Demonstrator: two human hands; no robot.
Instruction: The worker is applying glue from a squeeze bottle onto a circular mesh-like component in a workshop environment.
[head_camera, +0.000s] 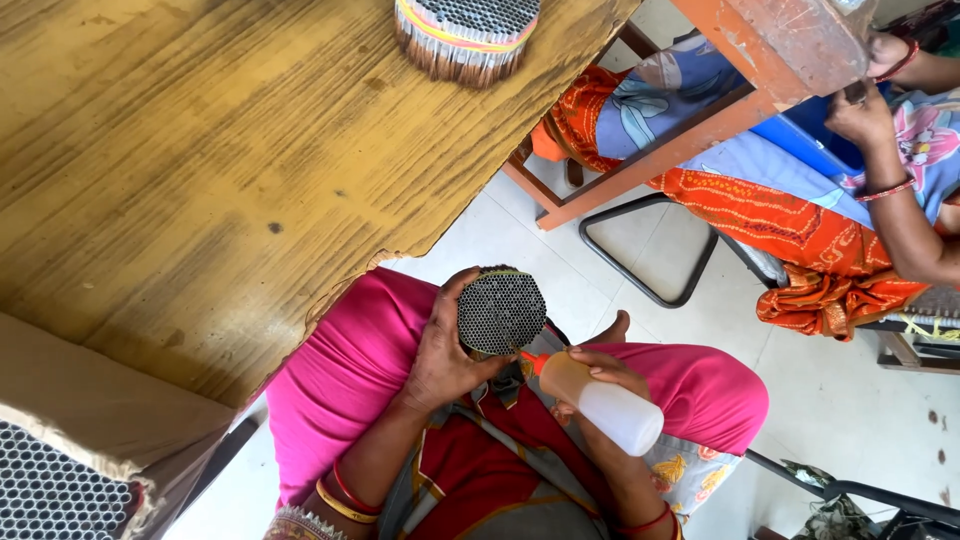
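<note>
My left hand (440, 345) grips a round bundle of thin tubes (501, 311), its honeycomb end face turned up towards me, over my pink-clad lap. My right hand (605, 372) holds a white squeeze bottle (610, 405) with an orange nozzle. The nozzle tip touches the lower right edge of the bundle's face. Both wrists wear bangles.
A worn yellow wooden table (200, 170) fills the upper left, with a second banded tube bundle (465, 35) at its far edge. Another bundle's face (50, 490) shows at bottom left. A person in orange cloth (800, 220) sits at the right beside an orange wooden frame (740, 60).
</note>
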